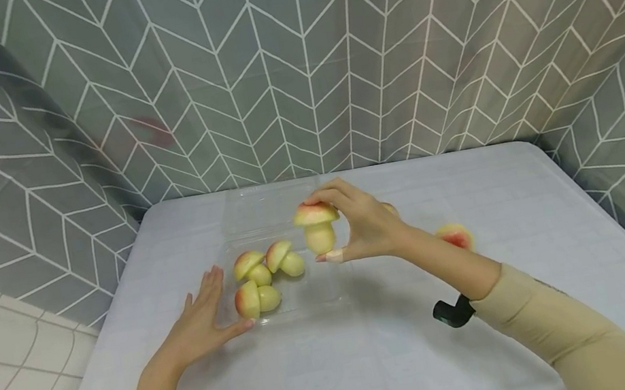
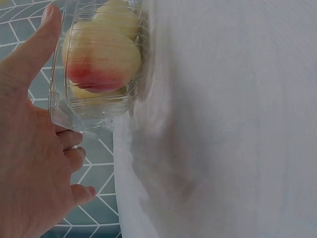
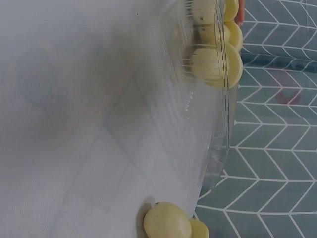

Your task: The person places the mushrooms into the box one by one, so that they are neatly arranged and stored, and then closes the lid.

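My right hand (image 1: 363, 221) pinches a pale yellow mushroom-shaped piece (image 1: 320, 238) with a reddish cap. Its thumb is at the base and its fingers are on the cap, holding the piece upright above the right part of a clear plastic container (image 1: 312, 302). Three similar pieces, one of them a mushroom-shaped piece (image 1: 282, 258), lie tilted in the container's left part. My left hand (image 1: 200, 321) is at the container's left side, fingers extended, thumb at the front corner. In the left wrist view, the left hand (image 2: 42, 144) is beside the container wall (image 2: 59, 106). The right wrist view does not show the right hand.
The container's clear lid (image 1: 265, 206) lies opened toward the back. Right of the container, a yellow and red piece (image 1: 456, 236) is partly behind my right forearm, and another piece (image 1: 390, 208) peeks out behind the hand. A patterned curtain (image 1: 307, 85) hangs behind the white table (image 1: 342, 369).
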The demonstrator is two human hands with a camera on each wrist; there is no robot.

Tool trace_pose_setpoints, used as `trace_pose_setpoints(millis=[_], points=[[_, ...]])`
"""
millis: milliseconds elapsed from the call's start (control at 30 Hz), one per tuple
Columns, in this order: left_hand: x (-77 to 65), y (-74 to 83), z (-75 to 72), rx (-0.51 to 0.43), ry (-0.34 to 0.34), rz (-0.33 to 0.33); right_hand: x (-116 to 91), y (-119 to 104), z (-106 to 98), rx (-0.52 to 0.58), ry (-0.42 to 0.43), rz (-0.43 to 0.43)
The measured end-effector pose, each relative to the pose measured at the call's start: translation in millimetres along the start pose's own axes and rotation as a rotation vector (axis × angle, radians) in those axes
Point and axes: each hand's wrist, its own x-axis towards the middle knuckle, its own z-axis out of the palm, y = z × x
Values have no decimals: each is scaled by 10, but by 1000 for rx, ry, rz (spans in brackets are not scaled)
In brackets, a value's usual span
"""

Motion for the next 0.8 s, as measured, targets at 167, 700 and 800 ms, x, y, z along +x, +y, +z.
trace_pose_setpoints(millis=[167,700,800], points=[[4,16,-8,1,-1,-3,48,9,80,21,-11,-34],[9,-13,8,17,8,3,127,-8,311,41,-91,7],[15,-33,20,21,10,5,134,-15,359,52,-96,11]])
